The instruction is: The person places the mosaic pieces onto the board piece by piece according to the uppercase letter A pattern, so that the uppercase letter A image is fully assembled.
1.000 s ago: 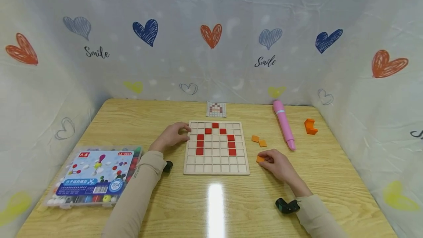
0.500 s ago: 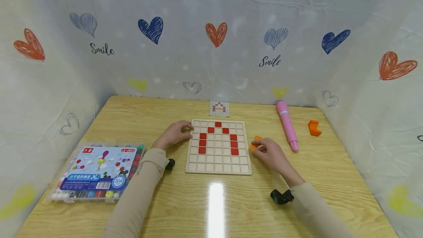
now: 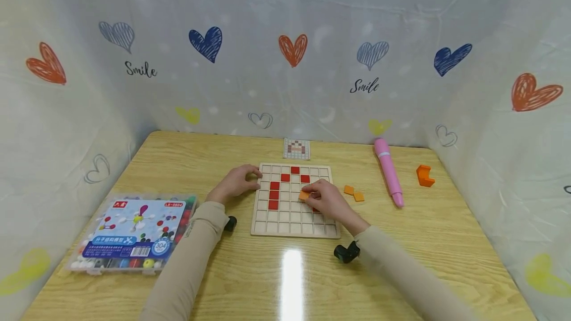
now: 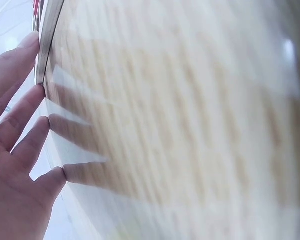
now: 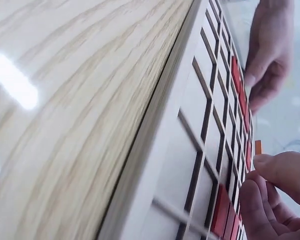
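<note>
My right hand pinches an orange square tile between thumb and fingertips, over the right-middle cells of a wooden grid board. In the right wrist view the orange tile stands out past the thumb tip. Red square tiles fill cells in an arch shape; the hand covers part of the right column. My left hand rests at the board's left edge, fingers extended. In the left wrist view the left hand's fingertips touch the board's side and the table.
Two loose orange tiles lie right of the board. A small pattern card lies behind it. Further right are a pink pen-shaped tube and an orange bracket-shaped piece. A clear box of molecular model parts sits at the left.
My right hand has picked up one orange tile near the others and carried it left over the board. My left hand stays at the board's edge.
</note>
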Demonstrator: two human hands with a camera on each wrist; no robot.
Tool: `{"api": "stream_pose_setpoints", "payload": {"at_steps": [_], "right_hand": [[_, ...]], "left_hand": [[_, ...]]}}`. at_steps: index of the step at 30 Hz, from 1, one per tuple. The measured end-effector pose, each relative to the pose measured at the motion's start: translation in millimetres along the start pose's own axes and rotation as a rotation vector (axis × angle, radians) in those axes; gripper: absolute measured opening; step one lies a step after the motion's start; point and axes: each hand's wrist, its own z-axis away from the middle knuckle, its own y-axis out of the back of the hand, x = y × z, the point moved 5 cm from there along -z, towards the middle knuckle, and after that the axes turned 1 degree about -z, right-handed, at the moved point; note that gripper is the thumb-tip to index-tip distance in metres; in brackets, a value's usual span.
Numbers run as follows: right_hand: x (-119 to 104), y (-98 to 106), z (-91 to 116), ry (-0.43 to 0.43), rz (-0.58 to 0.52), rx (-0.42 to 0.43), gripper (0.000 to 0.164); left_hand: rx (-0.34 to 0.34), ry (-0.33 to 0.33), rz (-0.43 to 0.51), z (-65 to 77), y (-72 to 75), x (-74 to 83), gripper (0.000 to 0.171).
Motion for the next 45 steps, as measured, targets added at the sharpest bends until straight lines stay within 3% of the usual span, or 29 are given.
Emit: {"api": "stream_pose_setpoints", "payload": {"at_steps": [16, 37, 45], "right_hand": [[-25, -31, -31, 0.067, 0.078, -0.037, 0.020], [-27, -35, -31, 0.066, 0.065, -0.008, 0.016], [-26, -30, -19, 0.058, 0.004, 0.063, 0.018]], "left_hand": [[-0.001, -0.012, -0.010, -0.3, -0.3, 3.7, 0.028], [-0.007, -0.011, -0.034, -2.3, 0.4, 0.6, 0.028], [-0.005, -0.020, -0.032, -1.6, 1.0, 0.6, 0.028]]}}
